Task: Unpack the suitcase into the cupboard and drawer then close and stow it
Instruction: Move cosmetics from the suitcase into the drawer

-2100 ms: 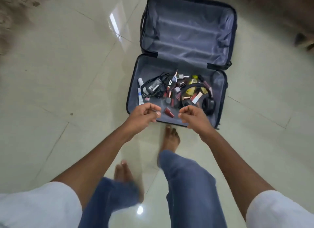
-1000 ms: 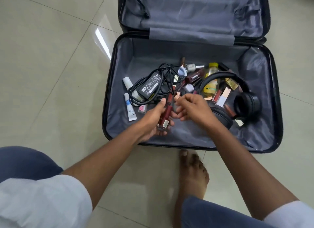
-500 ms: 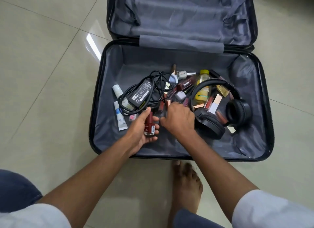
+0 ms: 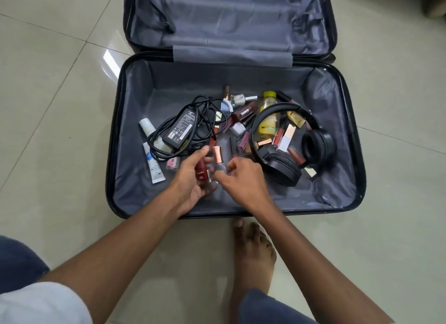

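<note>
Since 0.5 s ago: clear rose-capped bottle (image 4: 218, 163) lifted by right hand (image 4: 243, 179) | red nail polish bottle (image 4: 201, 173) gripped in left hand (image 4: 193, 181) | suitcase (image 4: 115, 140) open on floor | progress: early; headphones (image 4: 289, 152), charger (image 4: 179, 128), cosmetics unremoved.

Head camera looking steeply down, close over an open suitcase (image 4: 115, 140).
It is facing forward toward 12 o'clock, the case filling the upper frame, the tiled floor (image 4: 48, 87) running out at 9 and 3, both forearms entering from 6.
</note>
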